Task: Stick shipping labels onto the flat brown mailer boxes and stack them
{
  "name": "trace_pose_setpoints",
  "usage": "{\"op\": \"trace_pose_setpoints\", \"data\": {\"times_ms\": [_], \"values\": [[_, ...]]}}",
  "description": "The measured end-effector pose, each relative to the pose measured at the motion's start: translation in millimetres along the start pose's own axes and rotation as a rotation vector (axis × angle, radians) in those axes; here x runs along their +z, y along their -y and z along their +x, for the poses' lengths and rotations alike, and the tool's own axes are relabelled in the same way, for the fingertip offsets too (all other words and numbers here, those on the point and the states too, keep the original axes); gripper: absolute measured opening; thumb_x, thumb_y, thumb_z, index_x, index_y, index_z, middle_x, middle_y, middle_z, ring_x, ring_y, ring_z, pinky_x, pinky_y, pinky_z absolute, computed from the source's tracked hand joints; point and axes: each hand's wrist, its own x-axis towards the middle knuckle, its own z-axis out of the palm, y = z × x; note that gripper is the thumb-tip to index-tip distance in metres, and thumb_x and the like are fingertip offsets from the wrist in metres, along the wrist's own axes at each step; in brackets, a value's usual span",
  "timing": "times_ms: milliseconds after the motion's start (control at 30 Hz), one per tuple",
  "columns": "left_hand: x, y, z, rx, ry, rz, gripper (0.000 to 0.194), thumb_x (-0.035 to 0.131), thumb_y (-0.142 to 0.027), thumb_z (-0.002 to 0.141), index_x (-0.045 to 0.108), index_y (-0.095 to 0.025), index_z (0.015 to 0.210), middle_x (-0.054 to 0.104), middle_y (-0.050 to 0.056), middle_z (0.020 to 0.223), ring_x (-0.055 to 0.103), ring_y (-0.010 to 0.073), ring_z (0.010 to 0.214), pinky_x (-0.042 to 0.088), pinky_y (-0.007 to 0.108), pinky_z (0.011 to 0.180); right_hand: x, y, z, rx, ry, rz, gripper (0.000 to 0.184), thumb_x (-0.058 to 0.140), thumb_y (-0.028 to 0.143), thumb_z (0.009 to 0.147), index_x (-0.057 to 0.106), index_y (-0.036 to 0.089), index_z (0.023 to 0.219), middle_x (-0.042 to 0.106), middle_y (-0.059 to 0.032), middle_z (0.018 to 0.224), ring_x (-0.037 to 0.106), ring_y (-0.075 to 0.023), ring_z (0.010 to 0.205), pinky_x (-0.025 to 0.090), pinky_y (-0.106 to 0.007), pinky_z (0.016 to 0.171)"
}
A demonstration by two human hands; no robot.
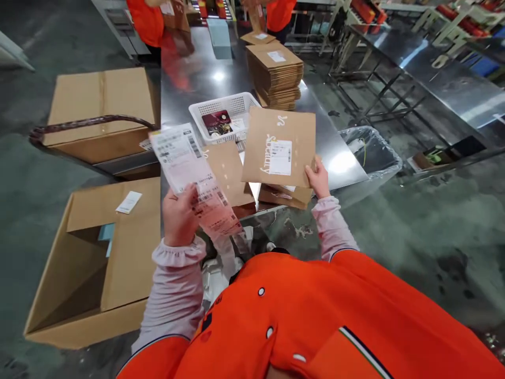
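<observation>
My left hand (180,215) is closed on a long strip of printed shipping labels (185,163), which hangs past the table's near edge. My right hand (317,178) grips the lower right corner of a flat cardboard mailer (256,137) with white lettering and a white label (281,158) on its face. Beneath that mailer, more cardboard mailers (286,196) lie at the table's front edge. Another brown mailer (226,171) sits between the strip and the held one. Just behind is a white plastic basket (197,117) with a dark red printed packet (216,120) inside.
A tall stack of flat cardboard mailers (278,73) stands on the metal table (181,79). At left are a closed carton (100,105) on a cart and an open carton (130,247). A lined bin (371,152) stands right. Two people in orange (148,23) work across the table.
</observation>
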Motion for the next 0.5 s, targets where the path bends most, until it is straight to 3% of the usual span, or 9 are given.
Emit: {"op": "trace_pose_setpoints", "data": {"times_ms": [33,100,200,233,300,367,433,500], "values": [[1.3,5,-10,0.028,-0.007,-0.001,0.056,0.077,-0.045,0.073,0.064,-0.021,0.122,0.066,0.010,0.124,0.060,0.0309,0.118,0.053,0.045,0.096,-5,1,0,0.040,0.042,-0.082,0.080,0.062,0.057,0.081,0.045,0.007,0.141,0.048,-0.0251,0.140,0.046,-0.0338,0.131,0.041,-0.050,0.106],[2.8,21,-29,0.038,0.021,0.002,0.057,0.079,-0.040,0.072,0.062,-0.020,0.123,0.068,0.008,0.121,0.064,0.0253,0.109,0.053,0.039,0.095,5,16,-13,0.029,0.242,-0.113,0.082,0.075,0.055,0.070,0.054,0.008,0.133,0.055,-0.0251,0.131,0.053,-0.0351,0.121,0.045,-0.050,0.101],[3.6,42,-51,-0.052,0.198,0.090,0.051,0.080,-0.042,0.070,0.066,-0.017,0.113,0.072,0.009,0.110,0.067,0.0232,0.098,0.054,0.034,0.089,54,57,-56,-0.109,0.693,0.259,0.076,0.077,0.059,0.065,0.061,0.014,0.125,0.066,-0.0144,0.118,0.062,-0.0265,0.103,0.051,-0.043,0.092],[3.3,46,-56,-0.079,0.255,0.128,0.050,0.081,-0.042,0.068,0.068,-0.016,0.109,0.072,0.010,0.107,0.067,0.0241,0.097,0.054,0.034,0.088,71,69,-73,-0.122,0.764,0.420,0.072,0.074,0.061,0.068,0.062,0.016,0.122,0.068,-0.0114,0.114,0.064,-0.0239,0.099,0.053,-0.040,0.090],[1.4,49,-59,-0.090,0.278,0.151,0.049,0.082,-0.043,0.066,0.070,-0.015,0.104,0.072,0.011,0.106,0.067,0.0255,0.099,0.053,0.035,0.089,96,87,-103,-0.095,0.786,0.637,0.063,0.069,0.063,0.072,0.066,0.015,0.113,0.070,-0.0090,0.108,0.065,-0.0212,0.094,0.054,-0.037,0.088],[-2.2,48,-57,-0.070,0.171,0.104,0.048,0.081,-0.045,0.065,0.071,-0.014,0.101,0.073,0.011,0.104,0.066,0.0246,0.097,0.052,0.035,0.088,108,96,-119,-0.064,0.822,0.674,0.058,0.074,0.060,0.069,0.068,0.013,0.103,0.072,-0.0090,0.103,0.066,-0.0207,0.090,0.055,-0.036,0.085],[-6.2,50,-54,-0.076,0.042,0.059,0.044,0.081,-0.047,0.064,0.073,-0.014,0.092,0.073,0.009,0.093,0.066,0.0216,0.086,0.052,0.033,0.082,110,102,-118,-0.071,0.900,0.627,0.059,0.080,0.056,0.062,0.070,0.013,0.101,0.073,-0.0086,0.099,0.067,-0.0203,0.087,0.055,-0.034,0.081],[-8.3,55,-53,-0.093,-0.025,0.053,0.041,0.082,-0.048,0.062,0.073,-0.013,0.083,0.072,0.007,0.081,0.064,0.0182,0.075,0.051,0.030,0.075,109,109,-108,-0.115,0.900,0.550,0.055,0.080,0.053,0.064,0.071,0.013,0.100,0.074,-0.0078,0.095,0.067,-0.0192,0.084,0.055,-0.032,0.077]]}}
